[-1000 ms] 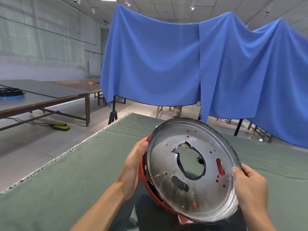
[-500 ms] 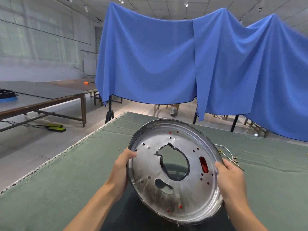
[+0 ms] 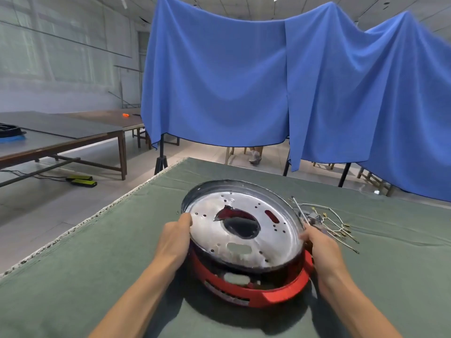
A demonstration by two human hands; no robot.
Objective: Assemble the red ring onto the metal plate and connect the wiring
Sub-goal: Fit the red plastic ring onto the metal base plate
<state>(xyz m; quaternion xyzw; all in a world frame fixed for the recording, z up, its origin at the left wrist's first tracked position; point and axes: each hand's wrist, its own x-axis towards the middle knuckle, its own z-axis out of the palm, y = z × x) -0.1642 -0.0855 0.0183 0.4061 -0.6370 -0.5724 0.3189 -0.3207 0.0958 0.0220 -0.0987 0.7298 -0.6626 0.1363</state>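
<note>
Your left hand [image 3: 176,236] and right hand [image 3: 319,246] grip opposite rims of the metal plate [image 3: 244,236], tilted atop the red ring [image 3: 253,292] on the desk [image 3: 97,264], wiring [image 3: 329,223] just beside.

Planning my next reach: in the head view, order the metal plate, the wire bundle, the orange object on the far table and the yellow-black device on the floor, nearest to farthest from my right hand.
1. metal plate, gripped at its right rim by the right hand.
2. wire bundle, just beyond it, right.
3. yellow-black device, floor, far left.
4. orange object, back table.
</note>
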